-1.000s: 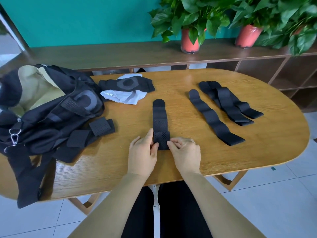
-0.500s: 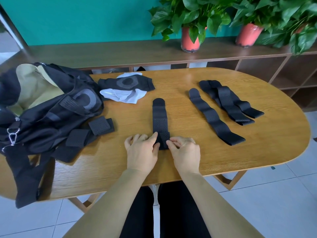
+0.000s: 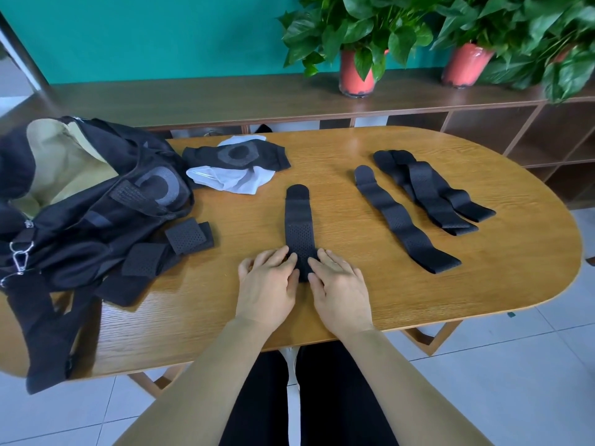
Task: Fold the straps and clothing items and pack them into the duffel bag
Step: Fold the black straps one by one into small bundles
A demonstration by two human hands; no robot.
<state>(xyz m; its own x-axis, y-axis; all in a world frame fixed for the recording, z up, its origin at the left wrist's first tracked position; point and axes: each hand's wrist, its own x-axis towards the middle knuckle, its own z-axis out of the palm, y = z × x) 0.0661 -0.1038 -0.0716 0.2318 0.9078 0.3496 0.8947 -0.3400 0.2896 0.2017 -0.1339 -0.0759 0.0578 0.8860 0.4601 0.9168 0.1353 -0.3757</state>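
Your left hand (image 3: pixel 269 284) and right hand (image 3: pixel 339 289) lie side by side at the lower middle of the frame, palms down on the bench (image 3: pixel 418 300). Between them runs the centre strap (image 3: pixel 297 220), a black perforated band laid flat and pointing up the frame, with its rounded end farthest from you. Each grip is spread: your fingers are nearly straight and flat on the wood, and the inner fingertips touch the strap's near end from either side. Neither hand pinches it or curls round it.

At the left of the frame the duffel bag (image 3: pixel 80 220) sits slumped and open, with tan lining showing at upper left. A metal clip (image 3: pixel 19 255) hangs near the left edge, and the bag's webbing drapes over the bench edge. Two folded straps (image 3: pixel 188 231) rest against the bag's right side.

Above centre, a black sleeve (image 3: pixel 238 156) with a grey ring lies on top of a white garment (image 3: pixel 231 183). Right of centre, a wavy strap (image 3: pixel 402 220) lies unfolded on a diagonal. Just beyond it, toward the upper right, is a pair of overlapped straps (image 3: pixel 434 194). All of these are well apart from your hands.

Along the top, two potted plants (image 3: pixel 357 72) stand on a wooden shelf (image 3: pixel 193 98)
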